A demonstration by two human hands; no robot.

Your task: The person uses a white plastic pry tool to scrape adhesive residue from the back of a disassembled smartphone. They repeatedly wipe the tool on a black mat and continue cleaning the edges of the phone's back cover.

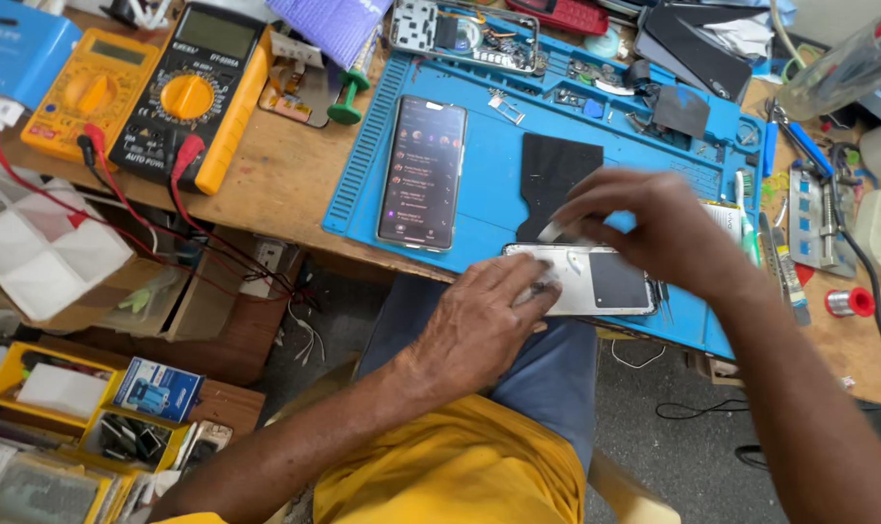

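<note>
A flat white opened phone body with a dark rectangular panel at its right end point(596, 279) lies on the near edge of a blue silicone repair mat point(498, 146), its long axis running left to right. It sits directly under both hands, so neither has to reach. The left hand point(484, 325) comes from the near side and rests palm down on the left end of the phone body, fingers loosely curled and pressing it flat rather than closing around it. The right hand point(654, 228) comes in from the right and hovers just above the middle of the body, its fingertips pinched on a thin pale strip point(551, 231) whose lower end points toward the phone body; whether the strip is attached to the body cannot be told.

Just beyond the hands a black flat pad point(557, 175) lies on the mat, and to its left a dark smartphone with a lit screen point(423, 173) lies with its long axis running near to far. At the far edge of the mat, shallow moulded compartments point(605, 82) hold small dark parts and screws too small to make out. An orange multimeter point(91, 92) and a black-and-orange multimeter point(190, 92) sit far left on the wooden bench point(275, 175). Near left, a yellow divided tray point(13, 374) holds a white pad, a small blue box and dark small parts.
</note>
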